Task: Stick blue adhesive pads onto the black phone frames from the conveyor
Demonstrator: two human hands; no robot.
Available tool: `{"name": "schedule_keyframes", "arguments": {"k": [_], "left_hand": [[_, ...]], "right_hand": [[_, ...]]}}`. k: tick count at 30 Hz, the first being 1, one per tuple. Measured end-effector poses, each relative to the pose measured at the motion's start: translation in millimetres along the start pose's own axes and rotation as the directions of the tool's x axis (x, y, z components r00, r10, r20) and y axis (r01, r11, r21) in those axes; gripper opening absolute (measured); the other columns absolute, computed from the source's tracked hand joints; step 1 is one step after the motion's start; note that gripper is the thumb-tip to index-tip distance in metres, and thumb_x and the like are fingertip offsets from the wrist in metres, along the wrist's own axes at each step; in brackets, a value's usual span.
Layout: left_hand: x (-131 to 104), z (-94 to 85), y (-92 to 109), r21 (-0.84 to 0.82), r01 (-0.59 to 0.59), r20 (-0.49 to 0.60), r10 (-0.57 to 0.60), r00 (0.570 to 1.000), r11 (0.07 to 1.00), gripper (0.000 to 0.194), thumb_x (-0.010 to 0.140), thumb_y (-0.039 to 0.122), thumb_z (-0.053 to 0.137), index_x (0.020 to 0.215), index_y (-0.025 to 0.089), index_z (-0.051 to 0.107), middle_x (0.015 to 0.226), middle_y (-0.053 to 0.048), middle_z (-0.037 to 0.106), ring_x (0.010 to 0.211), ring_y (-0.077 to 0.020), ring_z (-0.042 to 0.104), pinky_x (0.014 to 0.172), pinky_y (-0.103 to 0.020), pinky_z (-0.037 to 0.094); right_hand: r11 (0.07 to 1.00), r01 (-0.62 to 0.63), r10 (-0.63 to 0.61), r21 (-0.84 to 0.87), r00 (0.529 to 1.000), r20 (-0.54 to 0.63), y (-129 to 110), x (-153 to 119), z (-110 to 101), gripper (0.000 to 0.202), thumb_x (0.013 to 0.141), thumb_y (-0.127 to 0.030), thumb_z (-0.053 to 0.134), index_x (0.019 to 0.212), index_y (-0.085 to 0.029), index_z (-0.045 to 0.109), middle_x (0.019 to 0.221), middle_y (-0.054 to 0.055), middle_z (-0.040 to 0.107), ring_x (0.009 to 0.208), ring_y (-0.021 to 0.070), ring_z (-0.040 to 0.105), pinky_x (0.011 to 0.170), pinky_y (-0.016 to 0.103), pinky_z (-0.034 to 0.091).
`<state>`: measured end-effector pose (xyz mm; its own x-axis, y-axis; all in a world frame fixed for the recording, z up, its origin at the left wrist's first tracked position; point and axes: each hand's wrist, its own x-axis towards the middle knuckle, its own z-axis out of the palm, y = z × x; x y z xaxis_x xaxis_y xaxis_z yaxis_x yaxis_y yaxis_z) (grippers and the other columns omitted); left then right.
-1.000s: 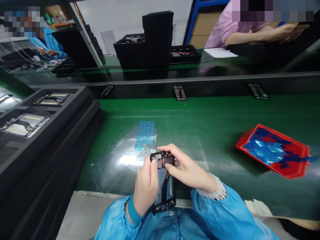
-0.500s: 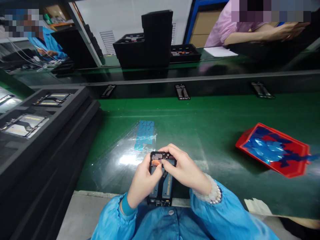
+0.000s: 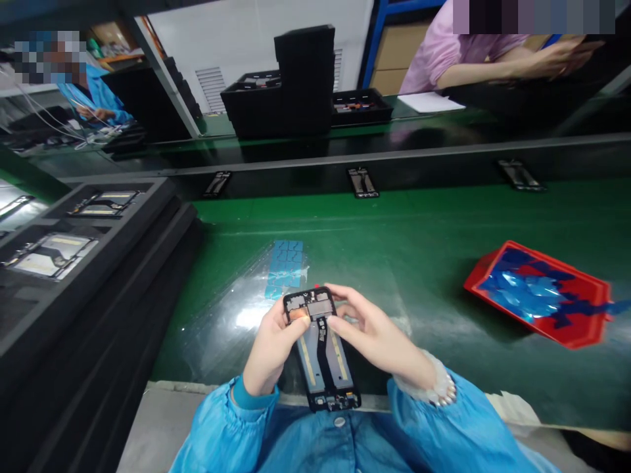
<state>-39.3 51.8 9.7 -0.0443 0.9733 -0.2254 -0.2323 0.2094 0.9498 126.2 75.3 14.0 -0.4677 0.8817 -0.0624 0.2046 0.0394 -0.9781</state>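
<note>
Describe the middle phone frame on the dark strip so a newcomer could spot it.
Start at the green tabletop. Along its far side runs a dark strip, where three phone frames lie spaced out. You want the middle frame, the only one there with another frame on each side.

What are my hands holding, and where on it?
A black rectangular phone frame; left hand and right hand grip opposite sides of its far end, thumbs on top.

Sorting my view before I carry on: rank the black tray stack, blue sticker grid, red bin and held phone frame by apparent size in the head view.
Largest to smallest:
1. Black tray stack
2. Red bin
3. Held phone frame
4. Blue sticker grid
</note>
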Motion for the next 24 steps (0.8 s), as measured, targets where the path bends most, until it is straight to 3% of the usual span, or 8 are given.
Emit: {"name": "schedule_keyframes", "arguments": {"k": [4, 6, 12, 16, 24], "left_hand": [[0.3, -0.2, 0.1, -0.014, -0.036, -0.087, 0.034, 0.996, 0.999, 0.025, 0.070, 0.020, 0.065, 0.094, 0.015, 0.061, 0.088, -0.004, 0.070, 0.081, -0.0182, 0.065, 0.075, -0.029, 0.047], [-0.3, -1.1, 1.7, 0.036, -0.058, -0.096, 0.062, 0.993, 0.998, 0.024, 0.071, 0.022, 0.065, 0.094, 0.015, 0.060, 0.089, -0.004, 0.070, 0.083, -0.0183, 0.065, 0.076, -0.029, 0.048], [1.4, -10.1, 10.6, 0.173, -0.010, -0.083, 0.025, 0.996, 0.985, 0.039, 0.070, 0.026, 0.068, 0.107, 0.019, 0.056, 0.095, -0.004, 0.069, 0.078, -0.0168, 0.065, 0.069, -0.027, 0.050], [5.0, -12.8, 12.3, 0.199, -0.021, -0.051, 0.031, 0.998, 0.980, 0.030, 0.068, 0.020, 0.068, 0.096, 0.019, 0.060, 0.096, -0.003, 0.068, 0.084, -0.0171, 0.063, 0.073, -0.027, 0.048], [7.2, -11.6, 11.6, 0.124, 0.012, -0.057, -0.005, 0.998, 0.992, 0.018, 0.067, 0.014, 0.065, 0.083, 0.019, 0.058, 0.077, 0.004, 0.065, 0.071, -0.0120, 0.058, 0.062, -0.020, 0.043]], "right_hand": [[0.996, -0.081, 0.074, 0.046, 0.989, 0.131, 9.5, -19.0, 2.6, 0.038, 0.089, -0.029, 0.046, 0.126, -0.022, 0.043, 0.106, 0.007, 0.064, 0.084, 0.0160, 0.065, 0.072, 0.031, 0.056], [0.997, -0.070, 0.064, 0.042, 0.990, 0.128, 9.7, -21.3, -0.1, 0.033, 0.090, -0.030, 0.044, 0.122, -0.022, 0.048, 0.102, 0.005, 0.066, 0.090, 0.0174, 0.065, 0.078, 0.032, 0.055], [1.000, 0.019, -0.017, -0.020, 0.993, 0.115, -1.9, -12.6, -18.3, 0.033, 0.089, -0.031, 0.047, 0.119, -0.021, 0.056, 0.114, 0.004, 0.064, 0.102, 0.0197, 0.062, 0.086, 0.030, 0.052], [0.998, 0.024, -0.015, -0.059, 0.989, 0.146, -5.4, -13.5, -19.8, 0.035, 0.090, -0.031, 0.045, 0.121, -0.019, 0.054, 0.116, 0.004, 0.063, 0.102, 0.0197, 0.061, 0.085, 0.029, 0.052], [0.970, 0.071, -0.036, -0.232, 0.988, 0.152, -5.9, -18.1, -17.5, 0.037, 0.092, -0.029, 0.041, 0.128, -0.025, 0.048, 0.123, 0.000, 0.059, 0.109, 0.0176, 0.057, 0.093, 0.027, 0.047]]}}
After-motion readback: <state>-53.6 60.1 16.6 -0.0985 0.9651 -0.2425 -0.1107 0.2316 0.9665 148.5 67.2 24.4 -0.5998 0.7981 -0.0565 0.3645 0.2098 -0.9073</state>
